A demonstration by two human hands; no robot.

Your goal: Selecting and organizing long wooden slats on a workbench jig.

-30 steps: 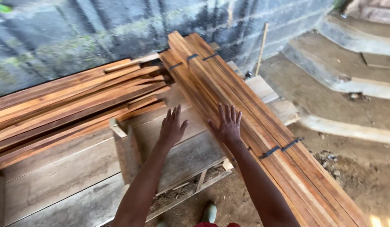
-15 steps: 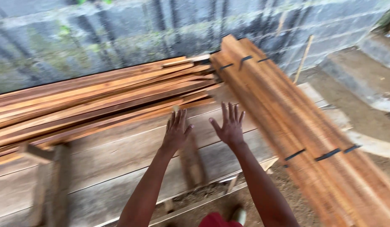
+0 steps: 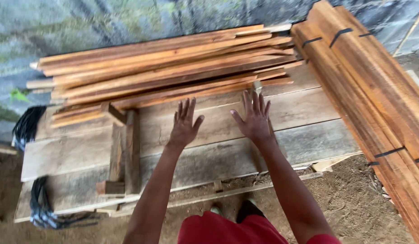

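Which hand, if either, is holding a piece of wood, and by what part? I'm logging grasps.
Neither. The left hand and the right hand are both open with fingers spread, above the grey planks beside the loose slats; nothing is gripped.

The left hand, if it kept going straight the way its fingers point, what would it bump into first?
Probably the loose pile of reddish wooden strips lying on the grey planks. The left hand is open, fingers pointing up toward that pile. How high it hovers above the planks is hard to tell.
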